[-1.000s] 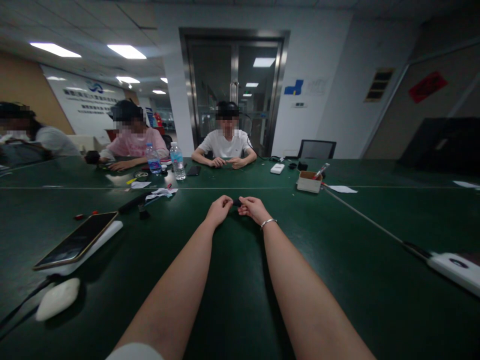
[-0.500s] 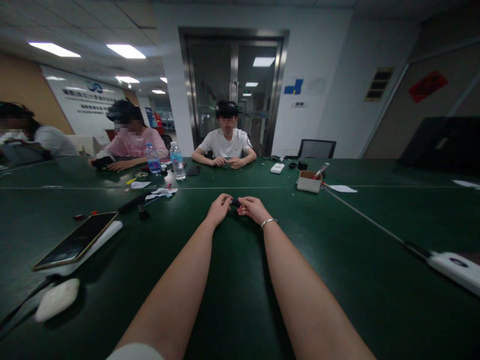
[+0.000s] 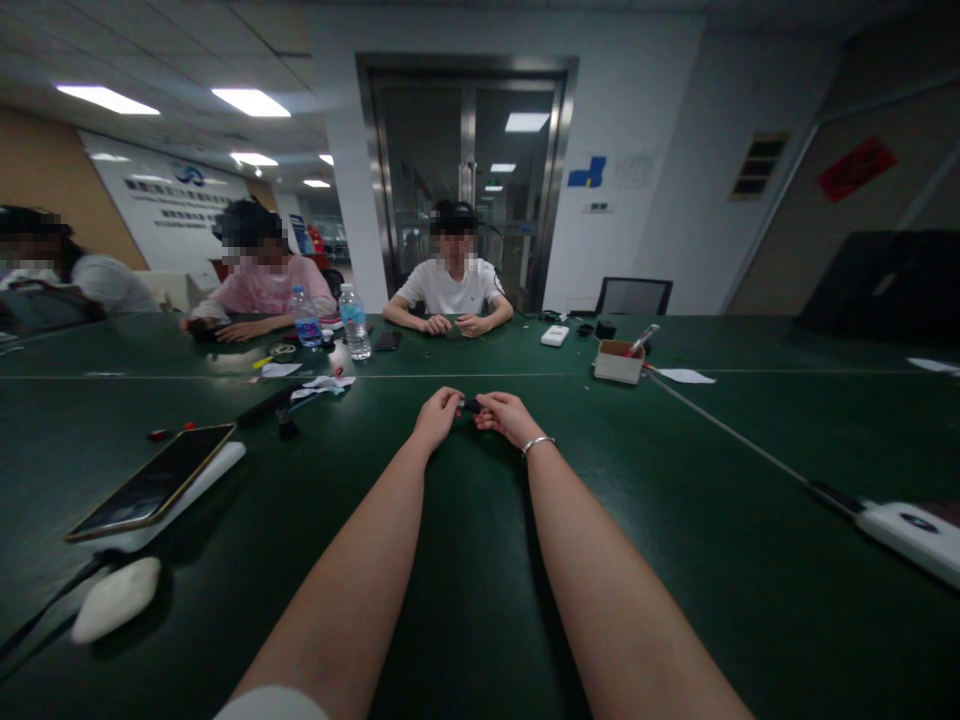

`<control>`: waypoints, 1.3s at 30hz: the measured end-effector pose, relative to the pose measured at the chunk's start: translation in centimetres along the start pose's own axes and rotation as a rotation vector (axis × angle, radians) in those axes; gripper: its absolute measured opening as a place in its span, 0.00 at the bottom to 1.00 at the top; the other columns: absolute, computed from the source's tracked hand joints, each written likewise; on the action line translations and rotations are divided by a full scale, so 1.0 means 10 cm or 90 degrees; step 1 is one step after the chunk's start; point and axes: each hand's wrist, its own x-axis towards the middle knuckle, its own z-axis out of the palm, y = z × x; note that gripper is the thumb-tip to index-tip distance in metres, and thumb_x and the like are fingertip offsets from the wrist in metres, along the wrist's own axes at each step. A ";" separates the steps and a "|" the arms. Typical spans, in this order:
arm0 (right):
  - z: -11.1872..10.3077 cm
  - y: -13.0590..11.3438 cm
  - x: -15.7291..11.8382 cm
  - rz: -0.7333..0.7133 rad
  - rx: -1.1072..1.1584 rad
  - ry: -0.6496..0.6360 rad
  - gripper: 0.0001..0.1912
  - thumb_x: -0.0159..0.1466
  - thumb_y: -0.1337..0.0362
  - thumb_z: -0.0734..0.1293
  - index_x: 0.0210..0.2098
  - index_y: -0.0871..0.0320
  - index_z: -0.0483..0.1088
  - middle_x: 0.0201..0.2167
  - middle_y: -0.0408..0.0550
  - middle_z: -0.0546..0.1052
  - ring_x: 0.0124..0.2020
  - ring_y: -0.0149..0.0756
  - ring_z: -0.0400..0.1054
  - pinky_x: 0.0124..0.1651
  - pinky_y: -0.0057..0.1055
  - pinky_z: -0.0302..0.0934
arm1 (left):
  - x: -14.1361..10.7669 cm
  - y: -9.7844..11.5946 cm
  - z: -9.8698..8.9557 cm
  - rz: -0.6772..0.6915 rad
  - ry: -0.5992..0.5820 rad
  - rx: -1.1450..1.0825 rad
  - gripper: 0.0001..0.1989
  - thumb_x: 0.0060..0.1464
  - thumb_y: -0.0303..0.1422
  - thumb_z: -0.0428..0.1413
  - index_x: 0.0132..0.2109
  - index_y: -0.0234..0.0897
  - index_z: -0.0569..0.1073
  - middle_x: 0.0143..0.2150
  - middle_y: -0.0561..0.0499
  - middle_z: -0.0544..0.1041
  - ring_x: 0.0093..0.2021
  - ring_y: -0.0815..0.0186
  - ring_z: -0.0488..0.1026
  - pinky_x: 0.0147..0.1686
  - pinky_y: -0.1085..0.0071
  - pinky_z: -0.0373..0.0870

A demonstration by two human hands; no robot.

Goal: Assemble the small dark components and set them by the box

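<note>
Both my arms reach forward over the dark green table. A small black object sits between my two hands, just above or on the tabletop. My left hand is closed, its fingertips pinching the left end of the object. The fingers of my right hand are closed round its right end, and a silver bracelet circles that wrist. What exactly the object is cannot be made out, as my fingers cover its ends.
At left lie a phone on a white block, a white rounded object and crumpled paper. Two bottles stand beyond. A small box and a white power strip are at right. A person sits opposite.
Slightly more of the small object shows between my fingertips, with a lighter part near my left hand. My arms have barely moved.
</note>
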 end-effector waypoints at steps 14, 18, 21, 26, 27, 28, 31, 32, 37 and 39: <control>0.01 -0.02 -0.02 0.001 0.002 -0.001 0.09 0.56 0.65 0.70 0.30 0.63 0.67 0.15 0.43 0.70 0.18 0.29 0.69 0.24 0.25 0.68 | 0.02 -0.03 0.00 0.006 -0.004 -0.004 0.12 0.53 0.38 0.49 0.39 0.38 0.73 0.31 0.52 0.74 0.29 0.69 0.69 0.31 0.74 0.64; 0.01 -0.02 -0.03 0.004 0.000 -0.001 0.07 0.57 0.67 0.69 0.30 0.64 0.67 0.15 0.43 0.70 0.19 0.29 0.69 0.24 0.25 0.68 | 0.01 -0.02 0.00 0.006 -0.011 -0.015 0.12 0.53 0.38 0.49 0.41 0.38 0.72 0.30 0.53 0.73 0.28 0.70 0.68 0.29 0.75 0.63; 0.01 -0.02 -0.02 0.006 0.000 -0.002 0.06 0.58 0.68 0.68 0.30 0.64 0.67 0.15 0.43 0.70 0.19 0.29 0.69 0.25 0.25 0.68 | 0.01 -0.03 0.00 0.000 -0.020 -0.008 0.13 0.54 0.39 0.48 0.40 0.38 0.72 0.25 0.54 0.71 0.25 0.70 0.66 0.27 0.75 0.62; 0.01 -0.01 -0.02 0.004 0.000 -0.007 0.06 0.58 0.67 0.69 0.31 0.64 0.68 0.15 0.43 0.70 0.19 0.29 0.69 0.25 0.25 0.68 | 0.02 -0.04 0.00 -0.001 -0.011 -0.011 0.12 0.53 0.38 0.49 0.39 0.37 0.72 0.25 0.54 0.71 0.26 0.70 0.68 0.29 0.74 0.63; 0.00 -0.01 -0.02 0.003 0.000 -0.009 0.06 0.58 0.67 0.69 0.31 0.64 0.68 0.15 0.43 0.70 0.19 0.29 0.69 0.25 0.25 0.69 | 0.02 -0.04 0.00 -0.006 -0.015 -0.008 0.12 0.54 0.38 0.48 0.39 0.38 0.72 0.24 0.55 0.70 0.25 0.70 0.67 0.28 0.74 0.62; 0.00 -0.01 -0.02 0.003 0.000 -0.010 0.06 0.58 0.68 0.69 0.31 0.64 0.68 0.15 0.43 0.70 0.19 0.29 0.69 0.25 0.25 0.68 | 0.02 -0.03 0.00 -0.007 -0.017 -0.004 0.12 0.54 0.38 0.48 0.40 0.38 0.72 0.23 0.55 0.70 0.25 0.70 0.67 0.28 0.74 0.62; 0.01 -0.01 -0.02 0.004 -0.002 -0.007 0.05 0.59 0.68 0.68 0.31 0.64 0.68 0.15 0.43 0.70 0.19 0.29 0.69 0.25 0.25 0.68 | 0.02 -0.04 0.00 0.001 -0.014 -0.011 0.11 0.52 0.35 0.50 0.40 0.37 0.72 0.26 0.54 0.72 0.27 0.70 0.68 0.29 0.75 0.62; 0.01 -0.02 -0.02 0.005 -0.004 -0.005 0.05 0.59 0.69 0.68 0.31 0.64 0.67 0.15 0.43 0.70 0.19 0.29 0.69 0.26 0.25 0.68 | 0.03 -0.05 0.00 -0.002 -0.016 -0.021 0.11 0.52 0.35 0.49 0.40 0.37 0.72 0.26 0.53 0.72 0.27 0.70 0.68 0.29 0.75 0.62; 0.01 -0.02 -0.02 0.009 -0.006 -0.003 0.05 0.59 0.69 0.68 0.31 0.64 0.67 0.15 0.43 0.70 0.18 0.29 0.69 0.26 0.25 0.68 | 0.03 -0.08 0.02 0.011 -0.029 -0.037 0.12 0.53 0.38 0.50 0.40 0.37 0.72 0.25 0.54 0.71 0.25 0.70 0.67 0.28 0.75 0.61; 0.01 -0.02 -0.02 0.011 -0.006 -0.002 0.05 0.58 0.69 0.68 0.31 0.64 0.67 0.15 0.43 0.70 0.18 0.29 0.69 0.25 0.25 0.68 | 0.03 -0.08 0.02 0.023 -0.021 -0.047 0.10 0.52 0.35 0.51 0.40 0.37 0.72 0.28 0.53 0.72 0.27 0.70 0.68 0.29 0.75 0.62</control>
